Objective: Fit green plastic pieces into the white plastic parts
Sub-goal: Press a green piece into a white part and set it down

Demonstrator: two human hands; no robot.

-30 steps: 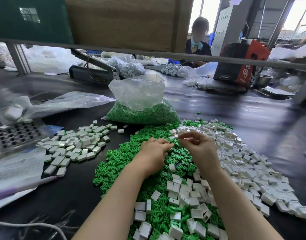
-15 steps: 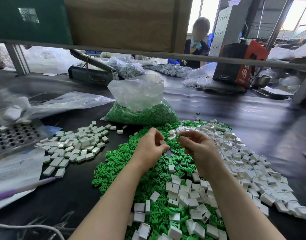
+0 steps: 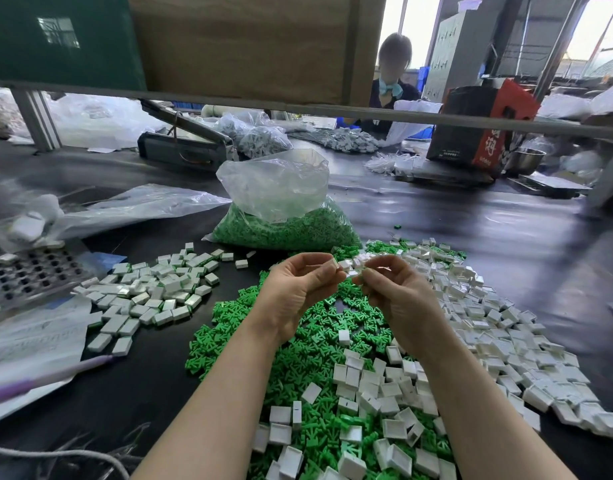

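Both hands are raised above a loose heap of green plastic pieces (image 3: 298, 362). My left hand (image 3: 298, 289) is turned palm up and pinches a small white plastic part (image 3: 335, 263) at its fingertips. My right hand (image 3: 395, 296) pinches a small green piece (image 3: 362, 270) right beside that part; the fingers hide most of it. Several empty white parts (image 3: 488, 323) lie spread to the right and in front of the green heap. A separate pile of white parts showing green edges (image 3: 152, 289) lies at the left.
A clear bag of green pieces (image 3: 284, 216) stands behind my hands. A perforated metal tray (image 3: 31, 271), plastic sheets and papers (image 3: 31, 341) fill the left side. A metal rail (image 3: 436, 117) crosses overhead. Another person (image 3: 393, 81) works at the far side, near a red-black box (image 3: 478, 129).
My hands have lifted off the green heap. The left hand has turned palm up with a white part, and the right hand's fingertips have come up beside it.
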